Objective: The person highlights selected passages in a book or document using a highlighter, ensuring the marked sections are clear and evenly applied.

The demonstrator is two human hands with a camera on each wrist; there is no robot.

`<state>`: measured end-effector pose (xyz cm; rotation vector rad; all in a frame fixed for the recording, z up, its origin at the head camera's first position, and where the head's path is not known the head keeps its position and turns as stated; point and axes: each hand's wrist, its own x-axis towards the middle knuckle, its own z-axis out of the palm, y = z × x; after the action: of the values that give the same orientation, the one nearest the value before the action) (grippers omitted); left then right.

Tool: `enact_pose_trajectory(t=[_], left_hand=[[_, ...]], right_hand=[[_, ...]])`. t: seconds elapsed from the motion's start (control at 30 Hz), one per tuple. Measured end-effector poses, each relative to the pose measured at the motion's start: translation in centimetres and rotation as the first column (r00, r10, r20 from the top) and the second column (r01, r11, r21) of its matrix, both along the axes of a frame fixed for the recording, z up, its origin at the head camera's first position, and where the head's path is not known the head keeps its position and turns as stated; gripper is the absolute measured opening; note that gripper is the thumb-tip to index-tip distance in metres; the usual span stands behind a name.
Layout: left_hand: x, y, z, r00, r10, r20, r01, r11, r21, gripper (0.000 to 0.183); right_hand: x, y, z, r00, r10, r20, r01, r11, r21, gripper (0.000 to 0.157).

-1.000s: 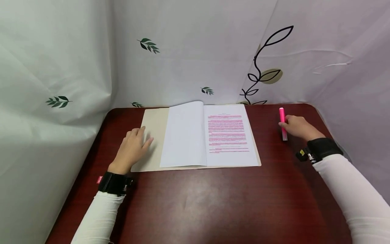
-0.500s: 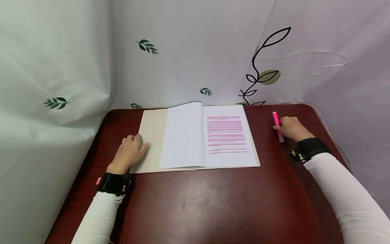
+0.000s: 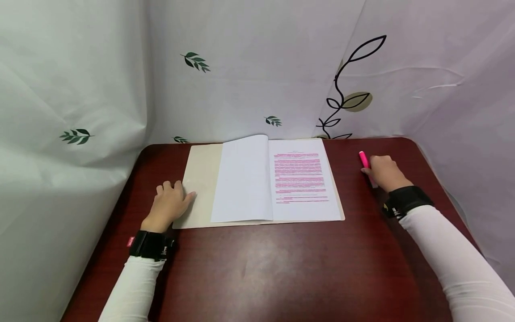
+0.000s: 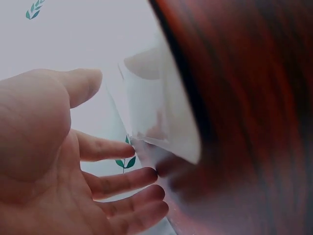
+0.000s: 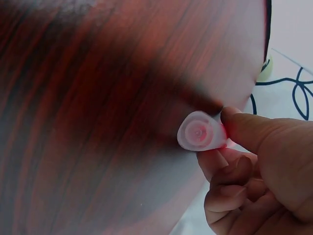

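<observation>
On the table lies an open cream folder [image 3: 203, 167]. It bears a blank white page [image 3: 243, 179] on the left and a printed page [image 3: 297, 210] on the right, many of its lines marked pink. My left hand [image 3: 166, 205] is at the folder's left edge, fingers spread and relaxed with nothing held; whether the fingertips touch is unclear. To the right of the folder, my right hand [image 3: 387, 173] pinches a pink highlighter [image 3: 364, 158] between thumb and fingers. In the right wrist view the highlighter's translucent end [image 5: 199, 131] faces the camera.
Dark red-brown wooden table [image 3: 257, 268] extends in front of the folder and to both sides. A pale cloth [image 3: 241, 67] with leaf prints hangs behind and at the sides. Both wrists wear black bands [image 3: 150, 244].
My right hand has moved slightly left and toward me with the highlighter, which is now tilted more. My left hand has drawn back a little along the folder's left edge.
</observation>
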<state>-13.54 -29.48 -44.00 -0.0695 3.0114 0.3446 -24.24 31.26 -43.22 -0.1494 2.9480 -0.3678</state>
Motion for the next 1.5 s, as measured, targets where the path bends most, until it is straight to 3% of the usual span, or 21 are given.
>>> enact_pose_trajectory(t=[0.3,0.63,0.87,1.0,1.07,1.13,1.3,1.5], left_hand=[[0.0,0.0,0.3,1.000,0.023,0.019,-0.023,1.000,-0.004,0.061],[0.0,0.5,0.5,0.998,0.036,0.059,-0.039,0.999,0.036,0.062],[0.0,0.8,0.8,0.992,0.076,0.098,-0.082,0.995,0.052,0.068],[-0.2,1.0,0.8,0.987,0.103,0.120,-0.111,0.992,0.063,0.071],[-0.3,1.2,0.9,0.985,0.112,0.128,-0.121,0.990,0.065,0.073],[-0.3,1.3,1.0,0.982,0.125,0.138,-0.135,0.988,0.070,0.073],[-0.4,1.8,1.2,0.973,0.166,0.163,-0.179,0.981,0.070,0.074],[-0.7,2.3,1.3,0.961,0.207,0.182,-0.224,0.972,0.075,0.075]], right_hand=[[0.1,0.6,0.1,1.000,-0.010,-0.016,0.009,0.999,-0.038,0.037],[0.4,0.6,1.3,0.991,-0.045,-0.129,0.024,0.987,-0.157,0.059],[0.9,-1.0,1.5,0.984,-0.100,-0.146,0.038,0.926,-0.375,0.061],[1.5,-2.0,1.3,0.989,-0.116,-0.095,0.059,0.884,-0.463,0.063],[1.8,-2.4,1.1,0.993,-0.113,-0.038,0.078,0.858,-0.507,0.065],[1.8,-2.9,0.9,0.994,-0.108,0.024,0.102,0.814,-0.572,0.066],[1.5,-3.8,-0.2,0.980,-0.077,0.183,0.189,0.646,-0.739,0.067],[1.6,-4.5,-1.0,0.945,-0.016,0.326,0.294,0.474,-0.830,0.068]])
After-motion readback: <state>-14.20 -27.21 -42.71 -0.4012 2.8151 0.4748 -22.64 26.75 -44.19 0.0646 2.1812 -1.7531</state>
